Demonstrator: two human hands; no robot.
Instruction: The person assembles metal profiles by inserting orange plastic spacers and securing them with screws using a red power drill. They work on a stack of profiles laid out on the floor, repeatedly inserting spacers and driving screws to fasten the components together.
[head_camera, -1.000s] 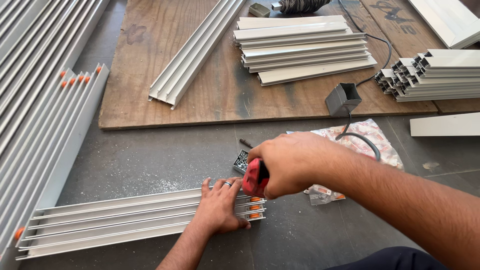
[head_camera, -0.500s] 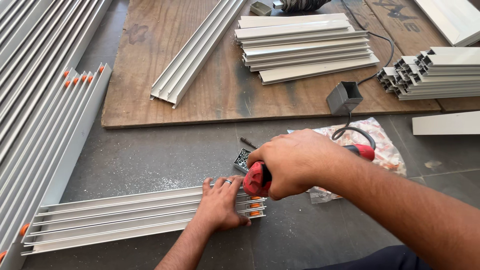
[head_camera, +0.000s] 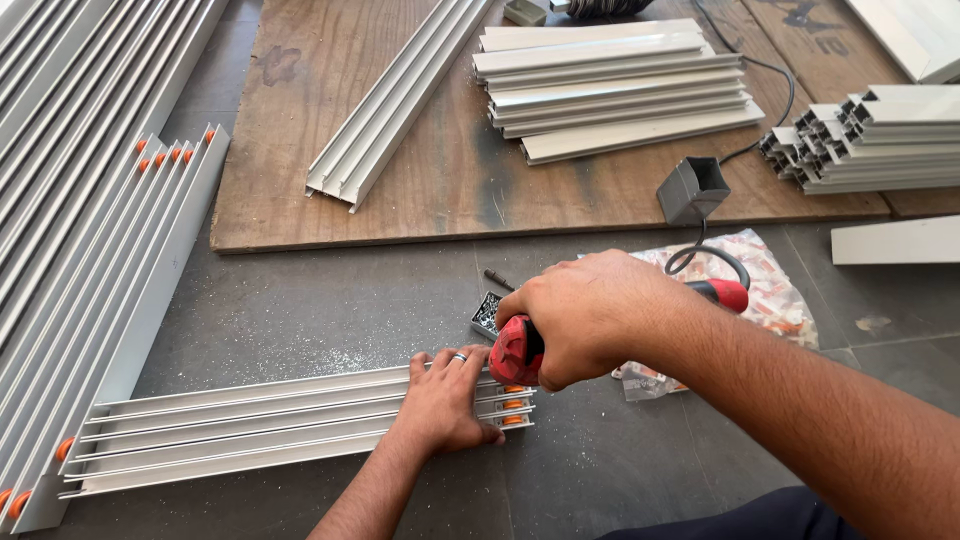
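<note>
1. Right hand (head_camera: 585, 318) is closed around the red drill (head_camera: 518, 350) — nose held down at the near end of the track (head_camera: 300, 425), by the orange rollers (head_camera: 512, 405).
2. Left hand (head_camera: 445, 398) is laid flat, fingers spread, on the track just left of the drill; nothing is clamped, the track is only pressed to the floor (head_camera: 330, 300).
3. Change over the last second: almost none at the track. The drill's red rear end has been brought into sight behind the right wrist; both hands are unmoved.
4. Reading — fastening at this end of the track is judged still under way, not finished.
5. A small box of screws (head_camera: 487, 313) sits just beyond the drill; the wooden board (head_camera: 450, 190) lies further back.
</note>
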